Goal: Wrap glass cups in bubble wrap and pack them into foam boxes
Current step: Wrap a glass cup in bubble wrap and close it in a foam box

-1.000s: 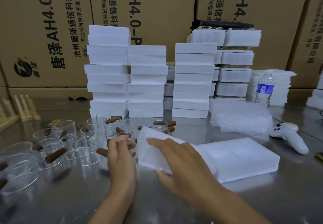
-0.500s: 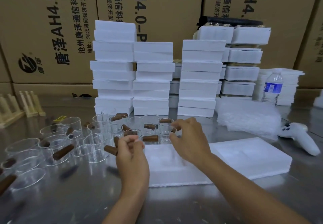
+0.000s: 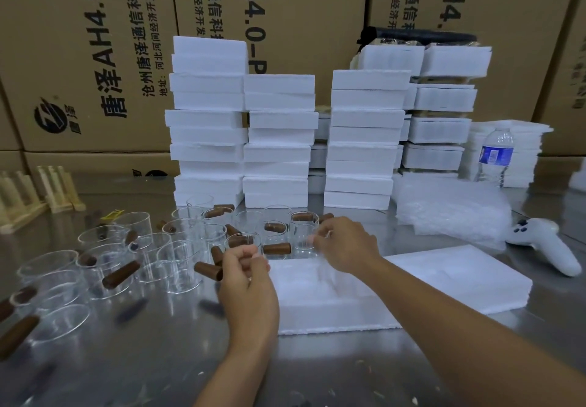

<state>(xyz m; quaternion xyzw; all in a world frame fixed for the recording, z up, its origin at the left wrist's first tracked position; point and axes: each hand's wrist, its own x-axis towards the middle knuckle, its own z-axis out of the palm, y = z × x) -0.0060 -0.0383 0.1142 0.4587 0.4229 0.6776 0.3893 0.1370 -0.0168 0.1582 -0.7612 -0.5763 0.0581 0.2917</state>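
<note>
I am watching from far away through the head camera. An open foam box [image 3: 317, 311] lies flat on the metal table [image 3: 317, 371], right in front of the person. Its near half has shaped white dips in it. Its other half [image 3: 459, 276] lies beside it, touching, on the right.

The left hand [image 3: 249, 275] is at the left edge of the box. Its fingers are curled tight round a glass cup [image 3: 243, 239], and the cup's brown handle [image 3: 207, 271] sticks out to the left. The right hand [image 3: 348, 245] is over the far edge of the box. Its fingers are bent, and the tips are at a second cup [image 3: 303, 232] just behind the box. It is blurry there, so I cannot tell if the hand holds that cup.

Many more cups [image 3: 104, 257] stand on the left part of the table. Closed foam boxes [image 3: 207, 121] are piled in tall stacks at the back. A heap of bubble wrap [image 3: 453, 210] sits to the right of the stacks, next to a water bottle [image 3: 494, 156].

One second ago the right hand was lifting the box's top half up. Now the box lies wide open, and that hand has gone to the cups. The left hand has kept its cup the whole time.
</note>
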